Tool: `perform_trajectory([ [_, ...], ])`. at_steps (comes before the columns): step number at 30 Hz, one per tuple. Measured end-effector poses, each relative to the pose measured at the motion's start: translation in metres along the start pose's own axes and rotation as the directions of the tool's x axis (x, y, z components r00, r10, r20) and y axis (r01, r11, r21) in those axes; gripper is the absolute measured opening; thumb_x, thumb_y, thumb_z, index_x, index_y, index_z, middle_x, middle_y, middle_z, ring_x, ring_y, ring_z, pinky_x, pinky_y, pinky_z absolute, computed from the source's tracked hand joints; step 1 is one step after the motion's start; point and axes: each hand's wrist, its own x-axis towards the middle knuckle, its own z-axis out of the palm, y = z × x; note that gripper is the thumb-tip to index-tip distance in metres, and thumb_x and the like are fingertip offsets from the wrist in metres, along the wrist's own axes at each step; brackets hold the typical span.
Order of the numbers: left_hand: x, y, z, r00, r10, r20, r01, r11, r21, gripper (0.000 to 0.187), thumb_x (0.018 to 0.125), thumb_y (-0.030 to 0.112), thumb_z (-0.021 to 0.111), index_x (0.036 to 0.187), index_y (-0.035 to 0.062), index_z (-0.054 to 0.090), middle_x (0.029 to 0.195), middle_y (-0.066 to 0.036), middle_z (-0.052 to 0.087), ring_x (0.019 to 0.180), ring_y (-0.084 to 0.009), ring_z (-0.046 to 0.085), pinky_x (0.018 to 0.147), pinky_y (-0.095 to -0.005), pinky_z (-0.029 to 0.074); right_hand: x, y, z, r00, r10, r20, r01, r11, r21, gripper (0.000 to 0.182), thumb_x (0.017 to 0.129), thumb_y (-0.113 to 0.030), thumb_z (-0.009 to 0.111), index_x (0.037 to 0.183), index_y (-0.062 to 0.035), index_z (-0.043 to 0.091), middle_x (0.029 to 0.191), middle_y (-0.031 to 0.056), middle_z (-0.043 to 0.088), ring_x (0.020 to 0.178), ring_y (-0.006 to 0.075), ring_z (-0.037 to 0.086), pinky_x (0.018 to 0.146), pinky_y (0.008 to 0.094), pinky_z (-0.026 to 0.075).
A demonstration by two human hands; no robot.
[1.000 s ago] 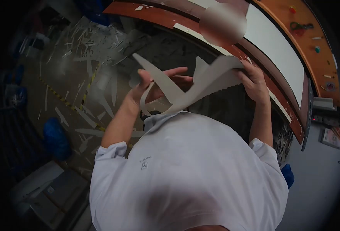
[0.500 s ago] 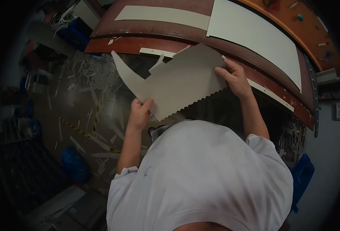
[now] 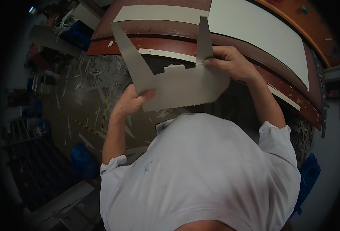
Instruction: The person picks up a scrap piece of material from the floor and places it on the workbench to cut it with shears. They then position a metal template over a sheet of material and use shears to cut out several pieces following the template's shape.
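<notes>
A grey-white die-cut sheet, like thin cardboard (image 3: 185,85), is held up in front of my body. Two long tapering strips rise from its ends, a small tab stands between them, and its lower edge is scalloped. My left hand (image 3: 131,102) pinches the sheet's left end, thumb on the near face and fingers hidden behind. At the foot of the right strip, my right hand (image 3: 231,63) grips with thumb in front and fingers behind.
Beyond the sheet stands a reddish-brown work table (image 3: 154,30) bearing a large white sheet (image 3: 258,42) and a long pale strip (image 3: 162,14). Offcuts (image 3: 96,71) litter the floor at left, near yellow-black tape (image 3: 77,124). A blue bag (image 3: 84,159) lies lower left.
The sheet has turned so both long strips point away from me. My right hand has shifted onto the right strip's base, and the left has moved slightly left.
</notes>
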Motion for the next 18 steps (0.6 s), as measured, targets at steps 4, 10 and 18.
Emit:
perform_trajectory([
  [4,0.003,-0.015,-0.004,0.989,-0.146,0.007,0.144,0.961,-0.238,0.041,0.096,0.023,0.068,0.127,-0.0024,0.060,0.108,-0.006,0.068,0.096,-0.0157,0.061,0.085,-0.0326,0.051,0.025,-0.001,-0.003,0.987,-0.143,-0.078,0.117,0.954,-0.277,0.033,0.092,-0.002,0.058,0.123,-0.0039,0.069,0.098,0.0064,0.074,0.090,0.0114,0.065,0.087,0.0289,0.052],
  [10,0.010,-0.021,-0.031,0.998,-0.020,0.059,0.055,0.740,-0.670,0.080,0.089,0.041,0.071,0.150,-0.0027,0.043,0.130,-0.014,0.065,0.119,-0.0233,0.064,0.099,-0.0369,0.051,0.056,-0.007,0.001,0.999,-0.045,0.019,0.047,0.986,-0.159,0.019,0.097,-0.009,0.060,0.111,-0.0002,0.069,0.089,0.0011,0.070,0.083,0.0095,0.061,0.083,0.0288,0.052],
  [18,0.052,-0.003,-0.046,0.974,0.219,0.051,-0.125,0.714,-0.689,0.090,0.082,0.047,0.073,0.151,-0.0037,0.043,0.135,-0.016,0.062,0.120,-0.0279,0.060,0.108,-0.0397,0.043,0.092,-0.026,0.000,0.994,0.048,0.102,-0.024,0.976,-0.217,0.021,0.097,-0.010,0.063,0.114,-0.0012,0.071,0.100,0.0023,0.072,0.094,0.0111,0.066,0.089,0.0295,0.052],
])
